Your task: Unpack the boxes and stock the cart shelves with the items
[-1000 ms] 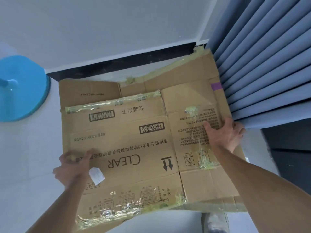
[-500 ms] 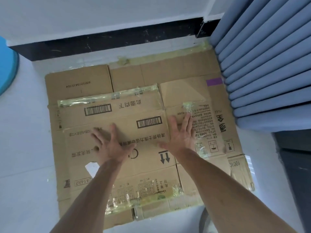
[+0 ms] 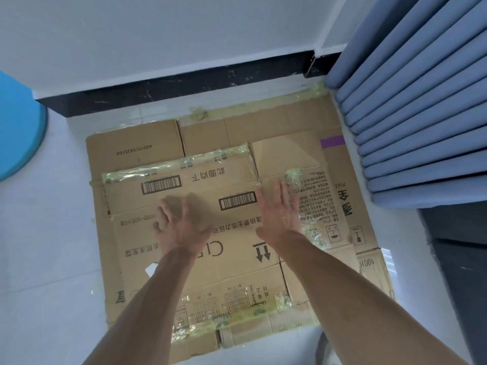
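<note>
Both hands are spread flat and hold nothing, the left hand (image 3: 181, 227) blurred and the right hand (image 3: 280, 213) to its right, over the top flattened cardboard box (image 3: 210, 275), which lies stacked on other flattened boxes (image 3: 134, 146) on the floor (image 3: 47, 246), near the blue curtain (image 3: 421, 114).

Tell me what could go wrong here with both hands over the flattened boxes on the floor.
1. The flattened box lies on other flattened cartons over smooth floor tile; leaning on the left hand and right hand might make the stack slide.
2. Loose yellowish tape by the right hand's fingers could stick to them.
3. The curtain hangs right at the cartons' edge and may snag if they shift.
</note>
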`<action>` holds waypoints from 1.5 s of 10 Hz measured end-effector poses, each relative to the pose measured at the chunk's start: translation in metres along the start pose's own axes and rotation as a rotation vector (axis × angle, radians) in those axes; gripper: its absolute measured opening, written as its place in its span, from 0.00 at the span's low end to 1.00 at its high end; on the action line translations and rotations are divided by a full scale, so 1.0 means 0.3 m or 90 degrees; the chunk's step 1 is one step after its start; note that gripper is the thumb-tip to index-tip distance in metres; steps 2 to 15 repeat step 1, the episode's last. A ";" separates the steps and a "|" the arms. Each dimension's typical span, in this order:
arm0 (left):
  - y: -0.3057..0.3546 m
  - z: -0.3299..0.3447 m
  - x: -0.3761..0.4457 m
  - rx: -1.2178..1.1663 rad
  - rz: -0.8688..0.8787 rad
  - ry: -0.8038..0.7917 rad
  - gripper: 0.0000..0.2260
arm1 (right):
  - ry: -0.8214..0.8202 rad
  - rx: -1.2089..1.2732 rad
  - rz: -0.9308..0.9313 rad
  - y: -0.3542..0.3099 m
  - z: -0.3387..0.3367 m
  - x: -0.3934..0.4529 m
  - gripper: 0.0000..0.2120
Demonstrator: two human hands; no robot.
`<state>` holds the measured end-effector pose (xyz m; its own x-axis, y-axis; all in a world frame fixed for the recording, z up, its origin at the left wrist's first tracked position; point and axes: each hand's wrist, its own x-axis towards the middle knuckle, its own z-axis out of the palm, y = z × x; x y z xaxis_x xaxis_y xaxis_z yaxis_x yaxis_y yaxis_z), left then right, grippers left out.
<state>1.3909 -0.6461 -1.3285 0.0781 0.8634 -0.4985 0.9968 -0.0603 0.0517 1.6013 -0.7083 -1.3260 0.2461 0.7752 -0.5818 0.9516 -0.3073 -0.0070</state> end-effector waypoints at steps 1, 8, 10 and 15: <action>0.020 -0.098 -0.108 0.034 0.009 -0.047 0.44 | -0.021 -0.012 -0.003 -0.029 -0.122 -0.126 0.48; 0.020 -0.098 -0.108 0.034 0.009 -0.047 0.44 | -0.021 -0.012 -0.003 -0.029 -0.122 -0.126 0.48; 0.020 -0.098 -0.108 0.034 0.009 -0.047 0.44 | -0.021 -0.012 -0.003 -0.029 -0.122 -0.126 0.48; 0.020 -0.098 -0.108 0.034 0.009 -0.047 0.44 | -0.021 -0.012 -0.003 -0.029 -0.122 -0.126 0.48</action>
